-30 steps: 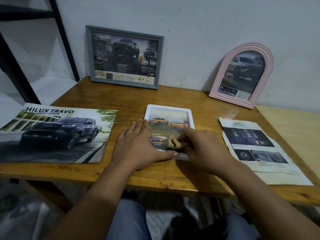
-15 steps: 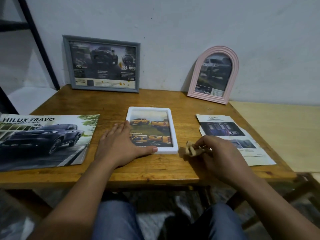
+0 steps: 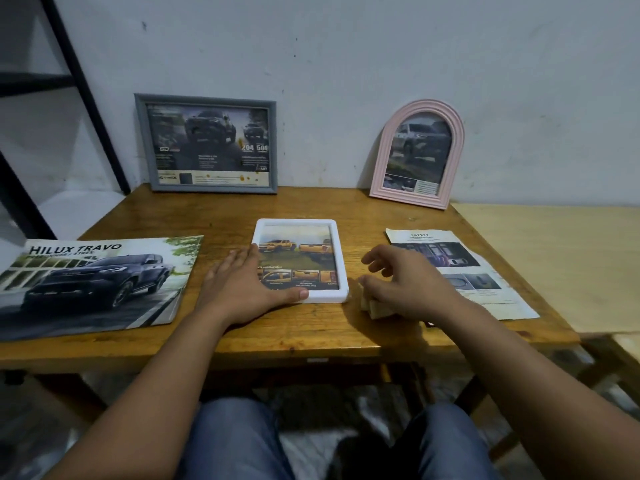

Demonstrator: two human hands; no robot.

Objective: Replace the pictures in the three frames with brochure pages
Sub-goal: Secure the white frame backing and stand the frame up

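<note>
Centrally, a white frame (image 3: 341, 261) (holding a page of orange trucks) lies flat on a wooden table (image 3: 311, 336), the left hand (image 3: 242, 285) resting flat across its near-left corner. Just right, the right hand (image 3: 408, 282) hovers with loosely spread fingers over a crumpled tan cloth (image 3: 375, 308). A grey frame (image 3: 207, 145) and pink arched frame (image 3: 417, 155) lean against the wall, with a brochure (image 3: 93, 282) at left and a loose safety page (image 3: 460, 268) at right.

Wooden table (image 3: 311, 334) carries frames, brochure (image 3: 93, 282), page, perhaps cloth.

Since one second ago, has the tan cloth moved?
Yes. The cloth went from on the white frame to the table right of it, under the right hand.
</note>
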